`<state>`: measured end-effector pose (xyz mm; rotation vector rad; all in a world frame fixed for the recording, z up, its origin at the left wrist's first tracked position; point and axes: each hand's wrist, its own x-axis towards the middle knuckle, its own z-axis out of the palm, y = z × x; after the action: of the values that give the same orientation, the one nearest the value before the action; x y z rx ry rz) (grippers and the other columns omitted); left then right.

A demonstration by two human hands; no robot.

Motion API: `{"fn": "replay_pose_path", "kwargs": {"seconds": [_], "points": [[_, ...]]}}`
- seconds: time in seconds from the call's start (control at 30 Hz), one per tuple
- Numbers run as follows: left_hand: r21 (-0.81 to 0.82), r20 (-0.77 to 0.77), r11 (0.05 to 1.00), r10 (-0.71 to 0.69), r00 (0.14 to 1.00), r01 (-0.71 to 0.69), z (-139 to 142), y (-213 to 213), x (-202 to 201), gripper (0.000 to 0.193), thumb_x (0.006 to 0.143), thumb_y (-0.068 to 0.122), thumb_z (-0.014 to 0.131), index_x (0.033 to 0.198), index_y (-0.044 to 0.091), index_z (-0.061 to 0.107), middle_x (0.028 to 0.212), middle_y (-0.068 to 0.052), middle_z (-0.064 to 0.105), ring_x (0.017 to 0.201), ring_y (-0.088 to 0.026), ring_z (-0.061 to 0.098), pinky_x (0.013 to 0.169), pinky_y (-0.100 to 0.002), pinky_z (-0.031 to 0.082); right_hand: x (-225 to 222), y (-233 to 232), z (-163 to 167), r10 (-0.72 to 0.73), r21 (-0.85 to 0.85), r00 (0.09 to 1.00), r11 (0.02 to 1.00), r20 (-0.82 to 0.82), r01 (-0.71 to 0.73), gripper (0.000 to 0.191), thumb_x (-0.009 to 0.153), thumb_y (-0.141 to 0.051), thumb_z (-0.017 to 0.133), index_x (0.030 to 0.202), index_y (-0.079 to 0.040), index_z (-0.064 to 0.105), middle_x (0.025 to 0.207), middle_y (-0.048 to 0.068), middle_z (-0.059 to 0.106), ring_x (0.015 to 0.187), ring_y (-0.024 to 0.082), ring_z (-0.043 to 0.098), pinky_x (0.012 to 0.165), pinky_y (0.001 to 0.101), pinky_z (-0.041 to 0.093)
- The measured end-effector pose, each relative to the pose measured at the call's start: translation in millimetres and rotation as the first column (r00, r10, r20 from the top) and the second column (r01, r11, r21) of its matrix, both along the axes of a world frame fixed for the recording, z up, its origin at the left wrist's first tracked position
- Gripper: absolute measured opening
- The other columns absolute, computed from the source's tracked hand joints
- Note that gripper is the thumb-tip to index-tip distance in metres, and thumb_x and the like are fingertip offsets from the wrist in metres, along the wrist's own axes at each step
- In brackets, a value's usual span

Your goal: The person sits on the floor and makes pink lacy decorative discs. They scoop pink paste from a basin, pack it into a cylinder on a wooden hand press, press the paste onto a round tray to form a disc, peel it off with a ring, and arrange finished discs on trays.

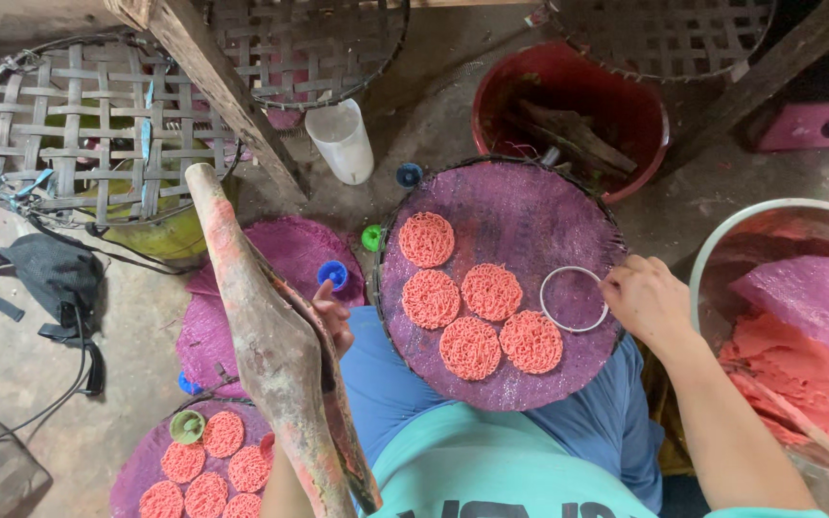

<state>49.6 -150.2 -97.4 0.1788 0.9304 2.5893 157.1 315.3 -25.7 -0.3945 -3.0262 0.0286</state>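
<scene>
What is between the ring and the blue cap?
In the head view, orange noodle discs on the purple tray lie between the ring and blue cap.

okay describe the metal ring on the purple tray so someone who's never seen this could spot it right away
Find the round purple mat-covered tray on the person's lap. At its right edge, under the fingers of the right hand, lies the ring. It is a thin, empty metal hoop, unlike the five orange-red noodle discs beside it.
</scene>
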Motion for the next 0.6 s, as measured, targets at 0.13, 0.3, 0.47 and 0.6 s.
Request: {"fn": "replay_pose_path", "kwargs": {"seconds": [0.13,0.3,0.47,0.6], "points": [[0.069,-0.125,0.997,0.028,0.992,-0.020,11,0,5,0.061,0.099,0.034,0.071,0.137,-0.011,0.056,0.119,-0.025,0.063,0.091,-0.018,0.056,0.071,-0.025,0.044,7,2,11,-0.057,-0.011,0.998,0.998,-0.008,0.057,0.032,0.085,-0.046,0.071,0.093,-0.016,0.081,0.097,0.004,0.070,0.103,0.026,0.067,0.085,0.0416,0.057],[0.087,-0.135,0.996,0.012,0.991,0.000,21,8,5,0.057,0.105,0.031,0.069,0.138,-0.014,0.054,0.123,-0.024,0.062,0.098,-0.017,0.057,0.081,-0.031,0.046,-6,25,5,-0.182,-0.103,0.953,0.982,-0.243,0.161,0.047,0.094,-0.044,0.072,0.121,-0.006,0.076,0.107,0.017,0.068,0.098,0.035,0.066,0.078,0.0443,0.054],[0.290,0.125,0.957,-0.069,0.990,0.030,36,13,9,0.066,0.107,0.031,0.062,0.152,-0.012,0.040,0.128,-0.024,0.060,0.114,-0.018,0.061,0.091,-0.038,0.042,-18,39,-14,-0.286,-0.701,0.958,0.679,0.023,0.219,0.034,0.103,-0.031,0.064,0.120,-0.003,0.073,0.083,0.009,0.062,0.075,0.023,0.061,0.067,0.0377,0.047],[0.475,0.332,0.880,-0.188,0.924,0.009,51,14,11,0.071,0.100,0.034,0.062,0.151,-0.009,0.038,0.122,-0.021,0.063,0.110,-0.019,0.063,0.095,-0.038,0.043,2,33,-27,-0.402,-0.896,0.879,0.241,0.258,0.373,0.028,0.104,-0.026,0.059,0.116,-0.003,0.067,0.067,0.006,0.052,0.051,0.017,0.047,0.043,0.0337,0.037]]}}
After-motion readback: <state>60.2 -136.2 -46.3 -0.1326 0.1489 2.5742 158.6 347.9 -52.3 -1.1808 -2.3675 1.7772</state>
